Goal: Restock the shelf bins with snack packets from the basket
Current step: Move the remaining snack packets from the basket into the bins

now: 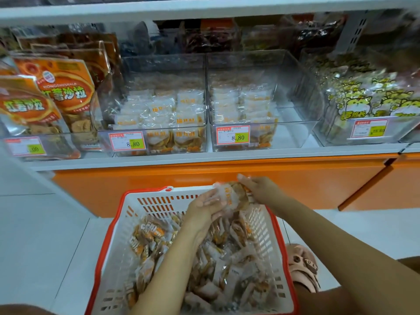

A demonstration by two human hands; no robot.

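Note:
A white basket with a red rim (pixel 113 228) stands on the floor, holding several clear snack packets (pixel 218 264) with orange print. Above its far edge both hands hold a small stack of the same packets (pixel 231 196). My left hand (pixel 204 208) grips the stack from the left, and my right hand (pixel 256 189) pinches it from the right. On the shelf above stand two clear bins tagged 8.80: the left bin (pixel 159 114) is stacked high with such packets, while the right bin (pixel 261 110) has them on its left side only.
Orange bags (pixel 56 96) fill the bin at the left, and yellow cat-print bags (pixel 368 98) fill the bin at the right. An orange base panel (pixel 204 173) runs below the shelf. A pink shoe (pixel 304 264) rests beside the basket on the white tiled floor.

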